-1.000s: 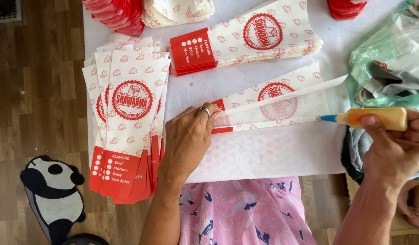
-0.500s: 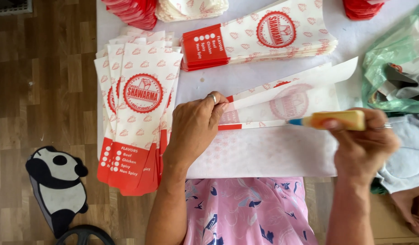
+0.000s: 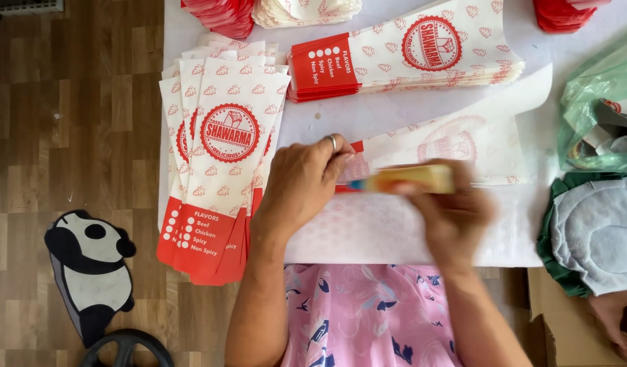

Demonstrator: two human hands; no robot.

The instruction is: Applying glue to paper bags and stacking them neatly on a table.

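My left hand point(image 3: 301, 185), a ring on one finger, presses flat on the red end of a red-and-white paper food sleeve point(image 3: 463, 146) lying unfolded on the white table point(image 3: 395, 112). My right hand point(image 3: 453, 214), blurred by motion, grips a yellow glue stick point(image 3: 412, 179) with a blue tip, lying sideways with the tip close to my left fingertips, over the sleeve's lower edge. A fanned pile of finished sleeves point(image 3: 221, 170) lies left of my left hand.
A flat stack of printed sleeves point(image 3: 408, 58) lies at the back. Red stacks point(image 3: 221, 15) and white paper stacks point(image 3: 306, 10) sit at the far edge. A green plastic bag point(image 3: 599, 109) and grey cloth point(image 3: 599, 231) are on the right. A panda-shaped mat point(image 3: 89, 265) lies on the wooden floor.
My right hand has swept the glue stick leftward along the sleeve's lower edge, from the right end up to my left hand. My left hand has stayed pressed on the sleeve.
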